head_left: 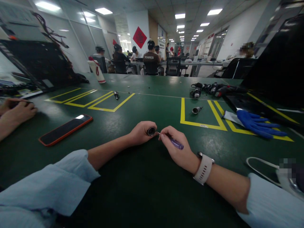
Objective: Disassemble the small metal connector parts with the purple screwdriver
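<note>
**Metal parts and tools spread across a dark green counter (154, 109)**

At the far left, a co-worker's hands (19, 111) hold a dark object, mostly hidden. Next lies a black-screened phone in an orange-red case (66, 129), near the person's left forearm. Behind it stands a white tumbler with a red top and red strap (98, 72); its contents are hidden. A small silver metal part (116, 95) sits within a yellow tape outline (124, 102).

At centre, the left hand (139, 133) has its grip clamped on a dark, hollow metal cylinder (151, 131), its ringed opening shadowed inside. The right hand's (178, 155) grip is closed round a screwdriver with a translucent purple handle (177, 144); its thin shaft reaches the cylinder's rim, contact unclear.

Further right, a silver cone-shaped metal shell (196, 110) lies inside another yellow outline (182, 110), its wide end open. Behind sprawl black cables with metal connectors (206, 89). A blue-and-white work glove (255, 123) lies across yellow tape, and a white cable (261, 159) loops nearer the person.
</note>
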The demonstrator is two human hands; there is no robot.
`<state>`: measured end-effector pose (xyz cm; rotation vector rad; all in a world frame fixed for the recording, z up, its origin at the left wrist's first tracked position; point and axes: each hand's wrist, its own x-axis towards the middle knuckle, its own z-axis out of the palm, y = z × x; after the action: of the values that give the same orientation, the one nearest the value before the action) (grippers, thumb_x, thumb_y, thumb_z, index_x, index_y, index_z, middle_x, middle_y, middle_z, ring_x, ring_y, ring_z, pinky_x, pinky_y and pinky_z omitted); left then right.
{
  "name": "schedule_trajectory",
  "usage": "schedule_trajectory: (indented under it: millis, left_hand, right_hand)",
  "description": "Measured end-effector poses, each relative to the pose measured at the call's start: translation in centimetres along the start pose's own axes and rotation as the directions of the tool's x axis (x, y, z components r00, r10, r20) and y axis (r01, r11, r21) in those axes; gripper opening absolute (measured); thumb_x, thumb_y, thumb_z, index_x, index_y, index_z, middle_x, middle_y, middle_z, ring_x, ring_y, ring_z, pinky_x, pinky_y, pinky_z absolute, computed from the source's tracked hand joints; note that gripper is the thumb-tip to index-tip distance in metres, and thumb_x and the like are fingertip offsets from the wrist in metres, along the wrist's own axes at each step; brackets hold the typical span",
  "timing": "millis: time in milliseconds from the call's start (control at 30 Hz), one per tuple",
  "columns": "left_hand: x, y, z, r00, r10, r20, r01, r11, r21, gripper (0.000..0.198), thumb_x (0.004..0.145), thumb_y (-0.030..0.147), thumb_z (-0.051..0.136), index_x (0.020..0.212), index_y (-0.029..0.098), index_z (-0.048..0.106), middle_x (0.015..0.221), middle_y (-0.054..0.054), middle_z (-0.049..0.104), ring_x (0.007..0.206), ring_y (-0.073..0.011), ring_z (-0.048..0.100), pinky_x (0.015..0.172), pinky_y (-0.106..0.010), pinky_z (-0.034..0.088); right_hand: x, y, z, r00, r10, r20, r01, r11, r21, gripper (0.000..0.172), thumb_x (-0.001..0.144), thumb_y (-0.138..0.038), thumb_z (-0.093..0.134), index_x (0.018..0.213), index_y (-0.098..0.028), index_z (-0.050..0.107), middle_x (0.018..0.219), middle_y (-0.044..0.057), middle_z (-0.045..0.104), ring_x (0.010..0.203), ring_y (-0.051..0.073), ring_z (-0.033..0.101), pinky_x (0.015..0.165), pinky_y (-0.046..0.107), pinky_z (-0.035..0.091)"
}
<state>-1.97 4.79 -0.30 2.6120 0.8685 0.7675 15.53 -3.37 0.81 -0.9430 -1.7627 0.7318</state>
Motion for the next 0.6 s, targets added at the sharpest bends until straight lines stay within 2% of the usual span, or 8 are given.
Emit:
schedule_trajectory:
  millis: [133,233,367,433,500,533,600]
  left_hand:
    - [0.0,0.3,-0.1,0.997,0.055,0.049,-0.055,0.998,0.016,0.013,0.078,0.022,0.05,0.066,0.016,0.05,0.061,0.001,0.052,0.057,-0.011,0.048,0.055,-0.022,0.036]
    - [-0.1,0.5,-0.2,0.996,0.063,0.068,-0.064,0.998,0.012,0.013,0.077,0.021,0.05,0.065,0.016,0.05,0.061,0.001,0.052,0.057,-0.0108,0.049,0.056,-0.022,0.036]
    - [0.0,0.4,-0.2,0.999,0.011,0.032,-0.009,0.999,-0.046,0.016,0.078,0.026,0.053,0.066,0.015,0.051,0.061,0.001,0.052,0.056,-0.0099,0.048,0.054,-0.022,0.037]
    - [0.0,0.2,-0.1,1.0,-0.006,0.016,0.007,0.997,-0.08,0.016,0.077,0.025,0.054,0.065,0.016,0.05,0.06,0.002,0.051,0.055,-0.0092,0.047,0.053,-0.021,0.036]
    - [0.0,0.1,-0.1,1.0,-0.012,0.013,0.013,0.995,-0.097,0.015,0.076,0.024,0.055,0.065,0.016,0.05,0.06,0.003,0.05,0.055,-0.0091,0.047,0.053,-0.021,0.036]
    - [0.0,0.1,-0.1,1.0,-0.018,0.011,0.019,0.995,-0.095,0.014,0.076,0.024,0.055,0.065,0.016,0.05,0.061,0.003,0.051,0.055,-0.0092,0.047,0.053,-0.021,0.037]
    - [-0.1,0.2,-0.1,0.999,-0.04,0.001,0.04,0.997,-0.063,0.013,0.077,0.024,0.055,0.067,0.016,0.051,0.062,0.002,0.052,0.056,-0.0096,0.048,0.053,-0.021,0.037]
  right_hand:
    - [-0.1,0.3,0.3,0.999,0.022,0.028,-0.021,1.0,-0.019,0.012,0.086,-0.017,0.047,0.077,-0.019,0.055,0.074,0.0,0.055,0.07,0.014,0.053,0.066,0.03,0.04]
    - [0.2,0.6,0.3,0.994,0.104,0.027,-0.106,0.987,0.12,0.013,0.084,-0.018,0.051,0.072,-0.019,0.056,0.071,-0.001,0.056,0.069,0.014,0.052,0.066,0.03,0.04]
    - [0.8,1.2,0.4,0.952,0.3,0.065,-0.292,0.816,0.5,0.012,0.079,-0.021,0.053,0.067,-0.018,0.056,0.067,0.0,0.06,0.067,0.014,0.055,0.065,0.03,0.042]
    - [1.1,1.4,0.4,0.933,0.347,0.095,-0.333,0.732,0.594,0.011,0.079,-0.022,0.052,0.069,-0.018,0.055,0.067,0.001,0.061,0.065,0.014,0.055,0.062,0.029,0.043]
    - [1.2,1.5,0.3,0.927,0.359,0.112,-0.343,0.686,0.642,0.01,0.079,-0.023,0.052,0.072,-0.018,0.056,0.068,0.001,0.063,0.065,0.014,0.056,0.062,0.029,0.043]
    - [1.1,1.4,0.3,0.931,0.35,0.104,-0.331,0.687,0.647,0.009,0.08,-0.023,0.053,0.072,-0.018,0.056,0.069,0.001,0.063,0.065,0.014,0.056,0.062,0.029,0.043]
    - [1.0,1.2,0.2,0.95,0.306,0.056,-0.283,0.775,0.566,0.01,0.081,-0.022,0.053,0.072,-0.019,0.057,0.069,0.0,0.062,0.067,0.014,0.055,0.065,0.029,0.043]
